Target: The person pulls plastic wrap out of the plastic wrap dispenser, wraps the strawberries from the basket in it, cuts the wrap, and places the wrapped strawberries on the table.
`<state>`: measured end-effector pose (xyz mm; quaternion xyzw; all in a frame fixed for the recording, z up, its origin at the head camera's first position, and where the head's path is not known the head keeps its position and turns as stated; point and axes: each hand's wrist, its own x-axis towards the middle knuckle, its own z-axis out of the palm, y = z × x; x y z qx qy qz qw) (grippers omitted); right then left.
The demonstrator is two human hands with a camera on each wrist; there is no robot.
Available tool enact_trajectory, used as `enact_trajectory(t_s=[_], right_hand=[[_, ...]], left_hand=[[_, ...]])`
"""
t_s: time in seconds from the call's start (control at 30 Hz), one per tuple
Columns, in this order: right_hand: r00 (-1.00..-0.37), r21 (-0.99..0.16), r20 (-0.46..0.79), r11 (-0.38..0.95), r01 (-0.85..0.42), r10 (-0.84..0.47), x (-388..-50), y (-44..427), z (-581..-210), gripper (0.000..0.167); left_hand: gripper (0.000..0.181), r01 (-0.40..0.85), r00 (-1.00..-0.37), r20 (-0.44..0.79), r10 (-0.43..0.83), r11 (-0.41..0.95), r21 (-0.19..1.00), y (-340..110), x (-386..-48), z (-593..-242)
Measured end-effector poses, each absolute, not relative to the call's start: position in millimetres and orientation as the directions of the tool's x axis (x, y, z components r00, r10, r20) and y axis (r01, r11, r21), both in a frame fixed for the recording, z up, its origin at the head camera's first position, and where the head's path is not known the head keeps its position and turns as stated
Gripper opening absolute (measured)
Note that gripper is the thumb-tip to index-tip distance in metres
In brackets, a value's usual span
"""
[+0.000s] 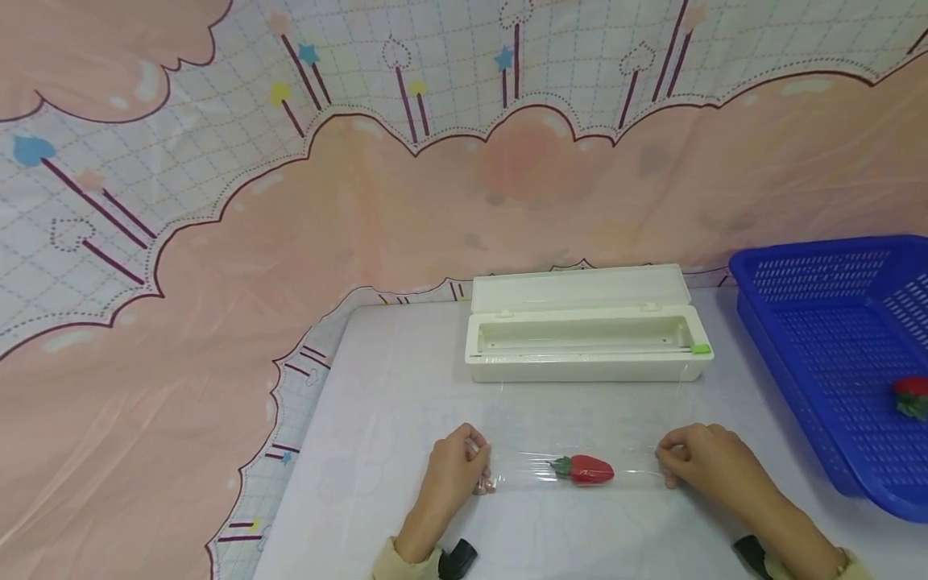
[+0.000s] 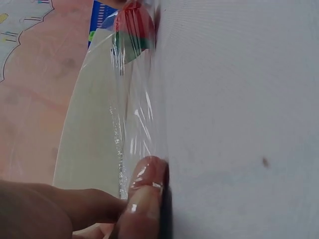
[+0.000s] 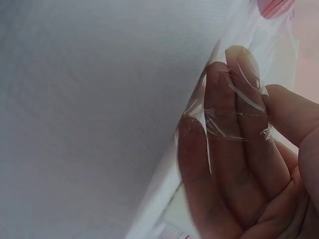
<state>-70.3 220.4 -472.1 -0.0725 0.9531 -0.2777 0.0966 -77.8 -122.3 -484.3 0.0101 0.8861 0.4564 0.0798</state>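
A red strawberry (image 1: 590, 470) with a green leafy top lies under or within clear plastic film (image 1: 522, 467) on the table, between the two hands. My left hand (image 1: 458, 466) pinches the film's left end; in the left wrist view the film (image 2: 139, 114) runs in tight creases from the fingers to the strawberry (image 2: 133, 25). At the other end, my right hand (image 1: 714, 467) pinches the film between thumb and index finger. In the right wrist view film also clings over the fingers (image 3: 219, 99), and a bit of the strawberry (image 3: 275, 7) shows at the top.
Behind the film stands a long white box (image 1: 580, 370), its lid raised, with a green slider (image 1: 700, 349) at its right end. A blue basket (image 1: 797, 387) on the right has another strawberry (image 1: 911, 396) in it. Patterned cloth (image 1: 406, 209) hangs behind the white table (image 1: 377, 387).
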Motion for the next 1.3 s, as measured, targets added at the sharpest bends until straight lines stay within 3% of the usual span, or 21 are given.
enact_trajectory(t_s=[0.67, 1.3], right_hand=[[-0.98, -0.513, -0.131, 0.856, -0.063, -0.151, -69, 213, -473, 0.007], [-0.983, -0.464, -0.065, 0.877, -0.12, -0.169, -70, 213, -472, 0.016]], left_hand=[[0.025, -0.109, -0.988, -0.154, 0.022, 0.61, 0.785, -119, -78, -484], [0.032, -0.088, -0.994, -0.106, -0.011, 0.647, 0.758, -130, -80, -487]])
